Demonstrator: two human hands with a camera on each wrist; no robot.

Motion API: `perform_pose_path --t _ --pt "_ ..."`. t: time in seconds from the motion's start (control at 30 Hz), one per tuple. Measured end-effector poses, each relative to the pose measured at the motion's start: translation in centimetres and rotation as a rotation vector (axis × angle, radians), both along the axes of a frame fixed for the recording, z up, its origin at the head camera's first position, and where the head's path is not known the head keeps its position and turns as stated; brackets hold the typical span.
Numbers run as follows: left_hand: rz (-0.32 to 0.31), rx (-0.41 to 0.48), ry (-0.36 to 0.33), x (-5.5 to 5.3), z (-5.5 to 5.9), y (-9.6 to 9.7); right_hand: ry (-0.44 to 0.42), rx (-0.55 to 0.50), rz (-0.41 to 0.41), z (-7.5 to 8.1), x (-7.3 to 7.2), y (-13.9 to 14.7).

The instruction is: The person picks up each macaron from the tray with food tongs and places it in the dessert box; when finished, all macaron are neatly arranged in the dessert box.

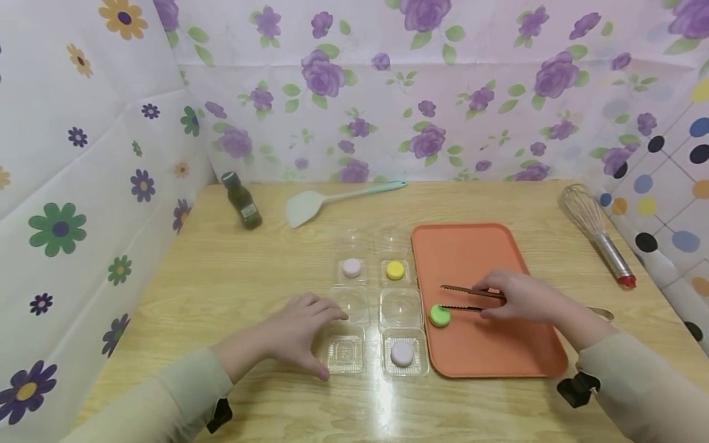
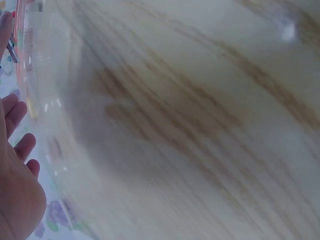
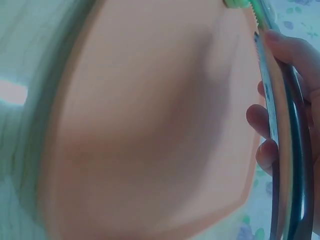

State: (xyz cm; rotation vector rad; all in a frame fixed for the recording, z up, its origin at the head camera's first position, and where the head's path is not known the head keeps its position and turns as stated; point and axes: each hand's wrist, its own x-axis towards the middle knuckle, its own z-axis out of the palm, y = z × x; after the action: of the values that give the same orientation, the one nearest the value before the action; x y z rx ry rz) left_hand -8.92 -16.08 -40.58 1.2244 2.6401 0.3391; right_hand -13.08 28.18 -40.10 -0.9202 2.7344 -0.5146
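Observation:
My right hand (image 1: 520,297) grips metal tongs (image 1: 471,291) over an orange tray (image 1: 471,246). The tongs' arms are spread, and the tip of the nearer one is right at a green macaron (image 1: 440,315) by the tray's left edge. In the right wrist view, fingers and thumb wrap the tongs (image 3: 287,150). My left hand (image 1: 299,329) hovers with thumb and fingers spread beside a clear plastic box (image 1: 344,352) whose base holds nothing. Other clear boxes hold a pale pink macaron (image 1: 351,267), a yellow macaron (image 1: 395,270) and a pale lilac macaron (image 1: 402,354).
A dark bottle (image 1: 242,202) lies at the back left, next to a spatula (image 1: 304,208) with a pale blue handle. At the right is a whisk (image 1: 600,237) with a red end. Patterned cloths (image 1: 388,92) wall the table (image 1: 221,264) at the back and sides.

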Motion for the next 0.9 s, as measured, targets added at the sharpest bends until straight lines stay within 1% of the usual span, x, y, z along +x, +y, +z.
perform_pose_path --t 0.13,0.23,0.43,0.53,0.77,0.9 --pt "-0.014 0.008 0.013 0.1 -0.3 0.1 -0.007 -0.01 0.009 0.2 0.4 0.1" --pt "-0.018 0.014 0.021 0.1 -0.2 0.1 -0.015 -0.015 0.021 0.3 0.6 0.0" --pt "-0.033 0.001 0.035 -0.1 0.0 0.3 0.0 -0.032 0.071 0.0 0.9 -0.1" --pt "-0.035 -0.008 0.031 -0.1 0.0 0.3 0.005 -0.019 0.099 -0.3 0.9 -0.2" --pt "-0.021 -0.018 0.023 -0.1 -0.1 0.4 0.083 0.014 0.13 -1.0 1.3 -0.6" --pt "-0.017 -0.024 0.014 -0.1 -0.2 0.4 0.084 0.027 0.118 -0.6 1.4 -0.7"
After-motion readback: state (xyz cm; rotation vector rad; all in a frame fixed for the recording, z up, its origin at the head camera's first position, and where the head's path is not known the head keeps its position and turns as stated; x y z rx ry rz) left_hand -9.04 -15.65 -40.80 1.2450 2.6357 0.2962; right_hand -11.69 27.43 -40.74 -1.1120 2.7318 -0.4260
